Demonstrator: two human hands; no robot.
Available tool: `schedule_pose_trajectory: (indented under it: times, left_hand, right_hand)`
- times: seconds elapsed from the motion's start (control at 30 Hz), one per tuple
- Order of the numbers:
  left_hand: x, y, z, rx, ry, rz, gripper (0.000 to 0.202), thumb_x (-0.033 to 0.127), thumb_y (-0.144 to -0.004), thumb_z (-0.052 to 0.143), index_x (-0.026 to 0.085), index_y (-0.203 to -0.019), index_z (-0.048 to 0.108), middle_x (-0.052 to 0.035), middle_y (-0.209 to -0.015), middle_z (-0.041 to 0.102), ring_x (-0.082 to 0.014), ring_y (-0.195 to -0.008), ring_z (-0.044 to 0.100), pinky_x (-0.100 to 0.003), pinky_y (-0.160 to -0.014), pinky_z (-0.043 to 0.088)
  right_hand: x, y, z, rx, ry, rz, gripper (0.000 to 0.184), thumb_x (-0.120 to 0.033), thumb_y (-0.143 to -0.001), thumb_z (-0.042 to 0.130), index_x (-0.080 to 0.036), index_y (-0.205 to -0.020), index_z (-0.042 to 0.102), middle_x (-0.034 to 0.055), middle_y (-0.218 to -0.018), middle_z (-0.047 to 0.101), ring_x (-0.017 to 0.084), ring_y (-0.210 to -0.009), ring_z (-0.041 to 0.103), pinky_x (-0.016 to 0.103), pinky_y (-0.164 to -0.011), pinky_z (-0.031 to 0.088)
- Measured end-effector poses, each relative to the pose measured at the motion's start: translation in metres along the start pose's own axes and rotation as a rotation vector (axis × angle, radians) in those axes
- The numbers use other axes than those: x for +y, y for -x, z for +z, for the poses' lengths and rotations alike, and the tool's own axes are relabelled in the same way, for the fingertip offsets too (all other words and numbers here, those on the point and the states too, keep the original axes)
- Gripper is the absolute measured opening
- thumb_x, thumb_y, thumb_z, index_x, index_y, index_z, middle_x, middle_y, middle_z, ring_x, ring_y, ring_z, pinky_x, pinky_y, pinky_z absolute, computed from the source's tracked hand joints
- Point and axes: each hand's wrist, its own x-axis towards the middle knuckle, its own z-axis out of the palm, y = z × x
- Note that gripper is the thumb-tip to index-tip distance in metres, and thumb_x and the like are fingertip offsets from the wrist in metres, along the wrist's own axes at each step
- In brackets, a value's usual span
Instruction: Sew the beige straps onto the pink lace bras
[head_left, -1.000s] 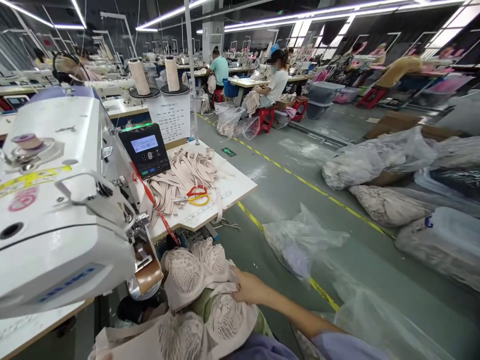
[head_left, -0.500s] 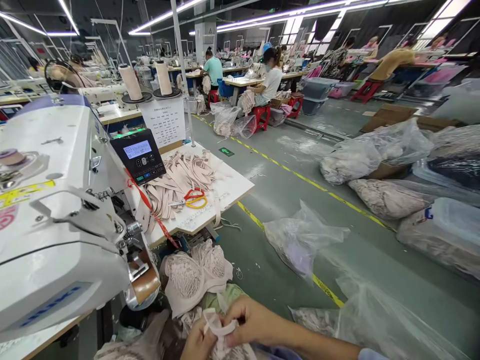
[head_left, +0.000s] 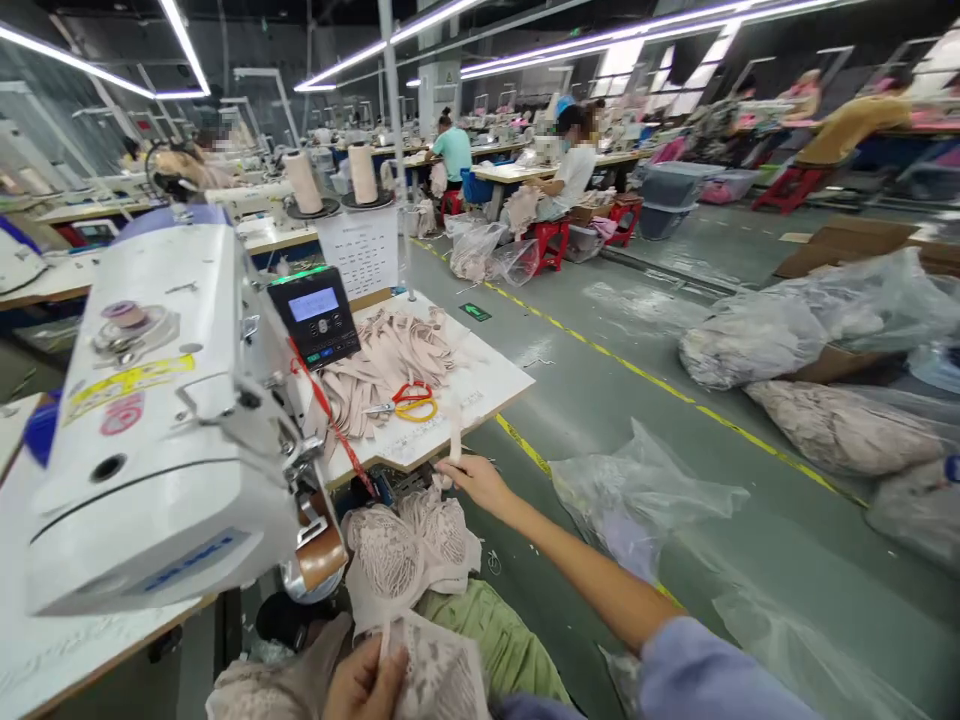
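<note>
Nearer you than the worktop (head_left: 491, 372), the lace garment (head_left: 444, 665) is pinched in your left hand (head_left: 366, 682). At the worktop's edge, your right hand (head_left: 484, 487) seems closed on a beige strap (head_left: 454, 430), though slightly blurred. Scissors (head_left: 414, 402) lie on the worktop beside piled straps (head_left: 397, 350).

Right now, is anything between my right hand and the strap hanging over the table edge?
Nothing visible. Your right hand is already at the strap, though whether the fingers grip it is unclear. The scissors lie left of the strap, out of the way.
</note>
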Motion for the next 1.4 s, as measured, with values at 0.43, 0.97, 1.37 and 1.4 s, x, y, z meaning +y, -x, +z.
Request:
schedule_pose_trajectory:
  times: [0.43, 0.97, 1.37, 1.4]
  left_hand:
    - [0.019, 0.029, -0.039, 0.155, -0.008, -0.033, 0.046, 0.058, -0.089, 0.052, 0.016, -0.075, 0.064, -0.0006, -0.066, 0.054, -0.0144, -0.063, 0.046, -0.023, -0.059, 0.035]
    - [0.028, 0.037, -0.036, 0.113, -0.063, -0.052, 0.045, 0.056, -0.089, 0.053, 0.017, -0.068, 0.061, 0.0027, -0.056, 0.045, -0.0107, -0.054, 0.036, -0.023, -0.05, 0.027]
    - [-0.003, 0.031, -0.023, -0.003, 0.214, -0.193, 0.044, 0.06, -0.083, 0.061, 0.017, -0.075, 0.063, 0.0023, -0.067, 0.044, -0.0122, -0.064, 0.038, -0.023, -0.056, 0.031]
    - [-0.004, 0.03, -0.022, 0.008, 0.221, -0.191, 0.044, 0.06, -0.083, 0.061, 0.017, -0.076, 0.063, 0.0023, -0.067, 0.044, -0.0122, -0.064, 0.038, -0.022, -0.056, 0.032]
  right_hand:
    - [-0.076, 0.103, 0.025, -0.702, -0.719, 0.258, 0.036, -0.045, -0.071, 0.083, -0.015, -0.083, 0.068, -0.0019, -0.072, 0.059, 0.008, -0.061, 0.045, 0.021, -0.058, 0.037]
    - [-0.108, 0.097, 0.085, -0.672, -0.178, -0.147, 0.03, -0.045, -0.093, 0.06, -0.019, -0.093, 0.075, 0.0033, -0.091, 0.065, 0.018, -0.086, 0.059, 0.028, -0.078, 0.045]
    - [-0.152, -0.068, -0.043, 0.353, 0.234, -0.38, 0.039, -0.048, -0.099, 0.047, -0.016, -0.09, 0.066, 0.0025, -0.078, 0.064, 0.016, -0.074, 0.057, 0.027, -0.07, 0.043]
    - [-0.155, -0.091, -0.055, 0.424, 0.344, -0.384, 0.039, -0.046, -0.102, 0.043, -0.014, -0.095, 0.065, 0.0044, -0.082, 0.065, 0.017, -0.078, 0.059, 0.028, -0.072, 0.044]
